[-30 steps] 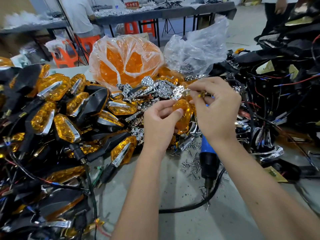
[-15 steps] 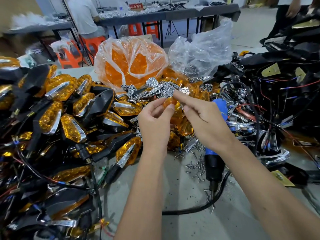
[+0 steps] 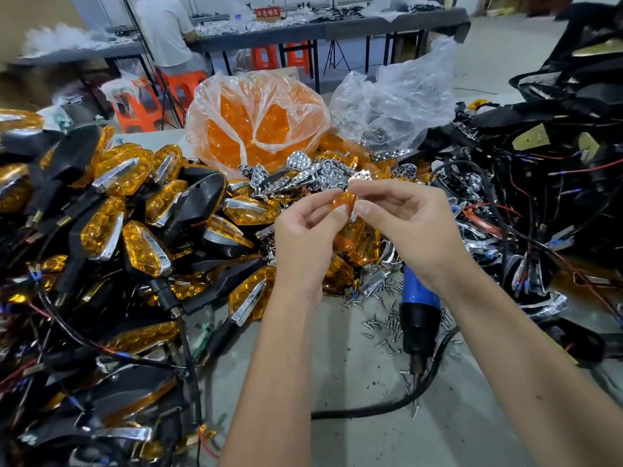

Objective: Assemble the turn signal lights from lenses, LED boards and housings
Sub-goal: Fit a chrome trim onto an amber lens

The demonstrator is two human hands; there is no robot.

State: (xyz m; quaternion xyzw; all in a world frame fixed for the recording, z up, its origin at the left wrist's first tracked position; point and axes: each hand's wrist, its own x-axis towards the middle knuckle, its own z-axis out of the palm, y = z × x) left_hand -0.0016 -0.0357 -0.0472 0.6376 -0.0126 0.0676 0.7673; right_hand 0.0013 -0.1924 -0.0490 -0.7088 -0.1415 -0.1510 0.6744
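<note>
**Both hands pinch one amber lens above the parts pile**

The left hand (image 3: 305, 237) and the right hand (image 3: 409, 227) meet at chest height over the grey surface (image 3: 354, 433), fingertips almost touching. Between them sits a single amber lens (image 3: 344, 201), pinched by the left thumb and forefinger on one side and by the right thumb and fingers on the other. A small chrome reflector piece (image 3: 360, 175) shows just above the right fingertips; whether it is held or only lies in the pile behind cannot be told.

Behind the hands lies a heap of chrome reflectors (image 3: 317, 173), and past it a clear bag full of amber lenses (image 3: 256, 126) beside a second, mostly clear plastic bag (image 3: 397, 106). More loose lenses lie under the hands.

To the left, assembled turn signal lights (image 3: 135, 244) with black housings and amber faces are piled high, their wires tangled toward the near edge. To the right stands a dark mass of housings and wiring (image 3: 539, 183).

Below the right wrist a blue electric screwdriver (image 3: 419, 308) lies on the surface, its black cable (image 3: 387, 404) curving toward the near side, with small screws (image 3: 381, 323) scattered around it.

In the background a person in a white shirt (image 3: 165, 25) sits at a long bench by orange stools (image 3: 182, 85).
</note>
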